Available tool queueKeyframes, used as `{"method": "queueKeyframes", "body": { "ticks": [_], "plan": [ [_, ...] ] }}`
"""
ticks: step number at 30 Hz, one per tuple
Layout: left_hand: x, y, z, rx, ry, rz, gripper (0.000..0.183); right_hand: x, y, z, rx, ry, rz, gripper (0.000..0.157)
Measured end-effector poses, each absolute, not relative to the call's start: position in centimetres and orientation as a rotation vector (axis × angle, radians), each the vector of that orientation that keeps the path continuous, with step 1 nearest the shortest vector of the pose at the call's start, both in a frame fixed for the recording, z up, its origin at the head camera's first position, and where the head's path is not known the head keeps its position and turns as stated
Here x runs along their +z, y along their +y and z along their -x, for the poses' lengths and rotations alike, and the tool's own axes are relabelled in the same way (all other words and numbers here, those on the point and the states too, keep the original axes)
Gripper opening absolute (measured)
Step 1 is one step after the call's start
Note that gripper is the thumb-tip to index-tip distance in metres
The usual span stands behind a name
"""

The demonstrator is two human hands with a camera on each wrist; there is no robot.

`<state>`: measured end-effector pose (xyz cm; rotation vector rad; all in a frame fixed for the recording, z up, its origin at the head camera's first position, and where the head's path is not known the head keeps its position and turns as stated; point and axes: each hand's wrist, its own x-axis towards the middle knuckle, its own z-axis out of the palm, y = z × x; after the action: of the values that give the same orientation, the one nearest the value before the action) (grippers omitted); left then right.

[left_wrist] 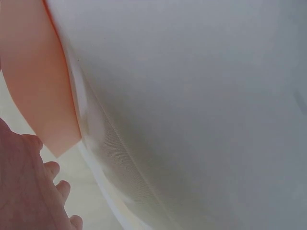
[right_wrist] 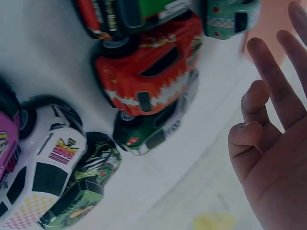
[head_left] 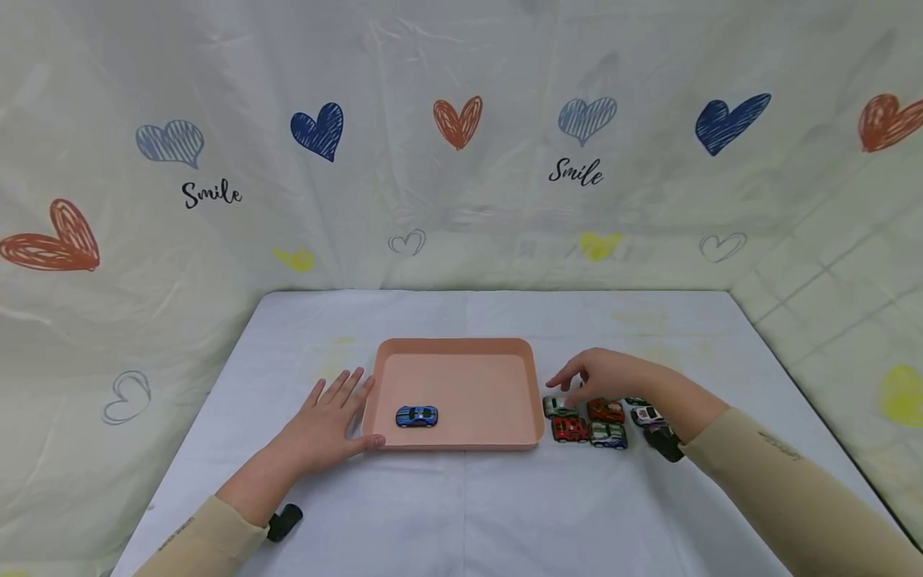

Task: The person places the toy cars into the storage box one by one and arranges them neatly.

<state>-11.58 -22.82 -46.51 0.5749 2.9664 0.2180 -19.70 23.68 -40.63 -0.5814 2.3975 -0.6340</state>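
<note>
A blue toy car (head_left: 416, 416) sits in the left front of a shallow pink tray (head_left: 479, 385). My left hand (head_left: 330, 422) lies with spread fingers at the tray's left side, thumb at its front left corner. Just right of the tray, my right hand (head_left: 618, 375) hovers over a group of toy cars. Its thumb and fingertips are close above a pale green car (head_left: 558, 407), with nothing visible held. In the right wrist view, the pale green car (right_wrist: 229, 20) stands beyond an orange-red car (right_wrist: 156, 69), and the fingers are partly bent beside them.
Beside the pale green car are a red car (head_left: 570, 429) and a blue-green one (head_left: 608, 435). A white car (right_wrist: 50, 165) and a green patterned car (right_wrist: 86, 191) stand farther right, partly under my right forearm. White cloth (head_left: 461, 513) covers the table, with a heart-printed curtain (head_left: 461, 200) behind.
</note>
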Motion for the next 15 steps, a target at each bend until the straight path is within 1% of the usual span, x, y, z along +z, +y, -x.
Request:
{"method": "queueKeyframes", "body": {
  "ticks": [15],
  "plan": [
    [-45.9, -22.7, 11.3, 0.274, 2.963, -0.607, 0.100, -42.5, 23.2, 20.4, -0.479, 2.412, 0.616, 0.034]
  ]
}}
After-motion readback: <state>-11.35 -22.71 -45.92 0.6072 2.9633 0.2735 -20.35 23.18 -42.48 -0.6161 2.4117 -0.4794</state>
